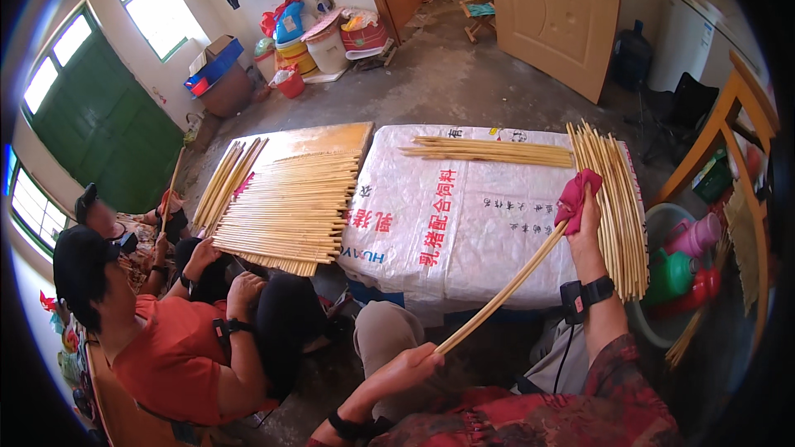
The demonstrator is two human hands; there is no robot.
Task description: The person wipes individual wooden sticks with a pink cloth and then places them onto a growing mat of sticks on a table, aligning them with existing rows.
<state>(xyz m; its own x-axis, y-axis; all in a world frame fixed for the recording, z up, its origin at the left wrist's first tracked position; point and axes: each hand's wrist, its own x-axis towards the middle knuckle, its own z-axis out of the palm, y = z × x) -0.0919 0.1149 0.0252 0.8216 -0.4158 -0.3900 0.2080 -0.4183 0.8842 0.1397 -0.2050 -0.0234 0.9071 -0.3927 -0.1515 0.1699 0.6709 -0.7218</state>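
Observation:
Several long, pale yellow sticks (501, 291) slant across my lap toward the table. Around their lower end my left hand (406, 369) is closed. My right hand (587, 219) grips a crimson cloth (577, 197) wrapped about their upper end, over the table's right part. Just beyond that hand, a dense row of similar sticks (617, 223) lies along the table's right edge. A smaller bunch (489, 150) lies crosswise near the far edge. Printed white sacking (480, 240) covers the tabletop under them.
Left of me, a person in an orange-red shirt (178, 356) sits by a board with many sticks (290, 207); another person sits beyond. At right stand a basin with coloured jugs (675, 277) and a wooden frame (725, 124). Tubs (325, 50) line the far wall.

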